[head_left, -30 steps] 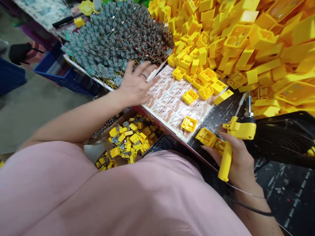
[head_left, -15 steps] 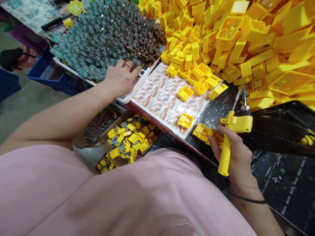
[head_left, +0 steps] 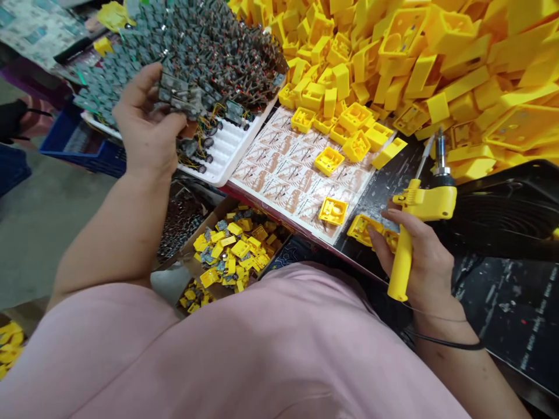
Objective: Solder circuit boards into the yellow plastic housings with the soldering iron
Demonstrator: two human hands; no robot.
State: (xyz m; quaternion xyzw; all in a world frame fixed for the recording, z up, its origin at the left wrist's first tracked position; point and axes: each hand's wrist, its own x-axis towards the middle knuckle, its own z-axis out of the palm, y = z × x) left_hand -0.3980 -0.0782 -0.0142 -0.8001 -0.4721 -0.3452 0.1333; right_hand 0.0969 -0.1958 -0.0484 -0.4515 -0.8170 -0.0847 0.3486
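Note:
My left hand (head_left: 146, 125) is closed on a bunch of small grey circuit boards (head_left: 181, 102) with wires hanging down, held just above the front edge of a white tray (head_left: 229, 148). Behind it lies a large heap of the same grey boards (head_left: 205, 46). My right hand (head_left: 419, 262) grips a yellow soldering gun (head_left: 414, 218) with its tip pointing up, and its fingers also touch a yellow plastic housing (head_left: 362, 228) on the black bench edge.
A huge pile of yellow plastic housings (head_left: 437, 64) fills the right back. A printed sheet (head_left: 297, 174) carries a few loose housings. A cardboard box of assembled yellow parts (head_left: 231, 250) sits below the bench. A blue crate (head_left: 78, 139) stands at left.
My left hand went from open over the tray to pressing at the heap's edge, then drew back left, lifting a bunch of wired boards. The right hand stayed on the soldering gun.

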